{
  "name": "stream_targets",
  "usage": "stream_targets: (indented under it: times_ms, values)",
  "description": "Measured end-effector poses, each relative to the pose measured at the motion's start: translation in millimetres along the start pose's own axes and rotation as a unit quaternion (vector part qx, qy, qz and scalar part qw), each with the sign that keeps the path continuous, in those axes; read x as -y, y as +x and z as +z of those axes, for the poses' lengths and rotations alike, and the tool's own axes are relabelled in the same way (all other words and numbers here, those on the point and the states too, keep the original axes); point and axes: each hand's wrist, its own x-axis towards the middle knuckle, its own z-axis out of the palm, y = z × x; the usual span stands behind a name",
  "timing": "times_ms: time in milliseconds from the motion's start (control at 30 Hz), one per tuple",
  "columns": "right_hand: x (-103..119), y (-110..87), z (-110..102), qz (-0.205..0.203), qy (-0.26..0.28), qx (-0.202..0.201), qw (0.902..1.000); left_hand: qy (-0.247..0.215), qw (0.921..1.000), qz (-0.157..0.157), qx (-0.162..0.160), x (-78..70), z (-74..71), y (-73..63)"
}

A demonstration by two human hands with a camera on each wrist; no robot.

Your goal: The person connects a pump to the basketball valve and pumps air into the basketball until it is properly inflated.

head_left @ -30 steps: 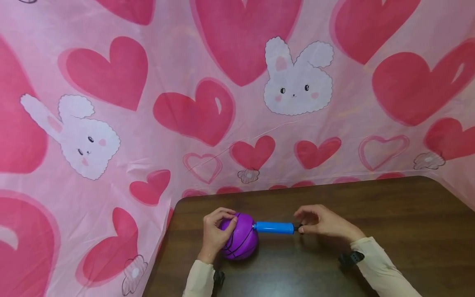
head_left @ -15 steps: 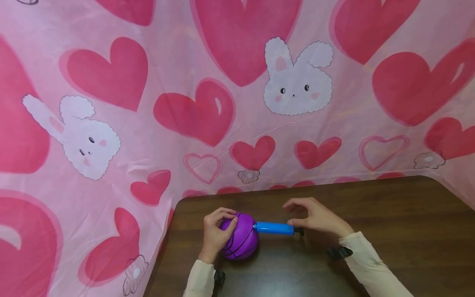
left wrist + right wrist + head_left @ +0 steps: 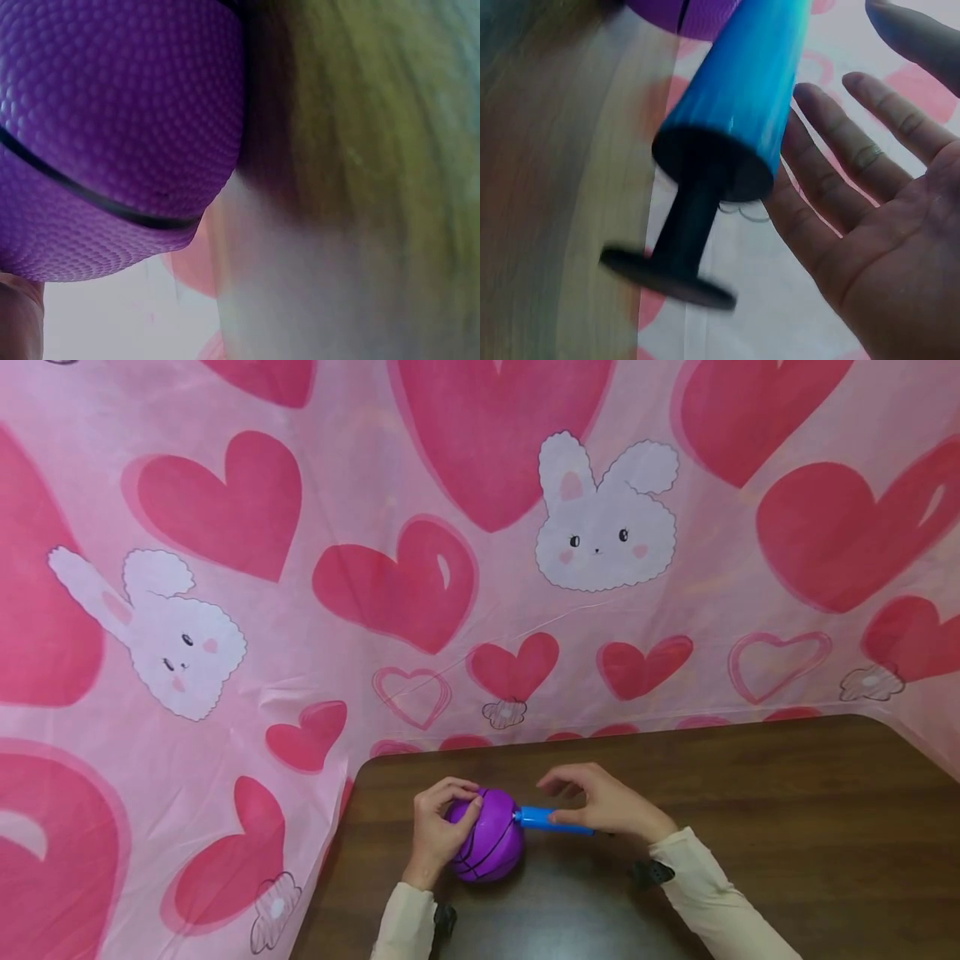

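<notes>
A small purple basketball (image 3: pixel 491 839) with black seam lines rests on the table, my left hand (image 3: pixel 441 827) gripping its left side with the thumb and fingers spread around it. From the ball's right side a blue hand pump (image 3: pixel 534 817) sticks out level. The right wrist view shows the pump's black T-shaped handle (image 3: pixel 682 247), a short stretch of its shaft out of the barrel. My right hand (image 3: pixel 611 806) is beside the barrel, fingers extended and apart from it in the right wrist view (image 3: pixel 900 217). In the left wrist view the pebbled ball (image 3: pixel 127 112) fills the upper left.
The dark wooden table (image 3: pixel 750 810) reaches under both hands and far to the right. Behind and to the left hangs a pink cloth (image 3: pixel 337 485) with hearts and rabbit faces, meeting the table's back edge. Black wrist cameras (image 3: pixel 652 872) sit by the cuffs.
My right hand has left the pump handle and moved left along the pump to its barrel, fingers opening. The left hand and the ball have stayed in place.
</notes>
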Motion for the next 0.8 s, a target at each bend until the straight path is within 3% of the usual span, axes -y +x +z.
stream_targets:
  times_ms: [200,467,800]
  values:
    - [7,10.0,12,0.000,-0.007,0.026,0.9996,0.002,1.0000,-0.003,-0.001,-5.8,0.8,1.6]
    - [8,18.4,28,-0.012,-0.049,0.019,0.9986,0.004,0.9999,-0.013,-0.001,-2.4,1.8,-1.3]
    - [8,22.9,38,-0.018,-0.057,0.010,0.9981,0.003,0.9999,0.015,0.008,0.0,1.0,1.4]
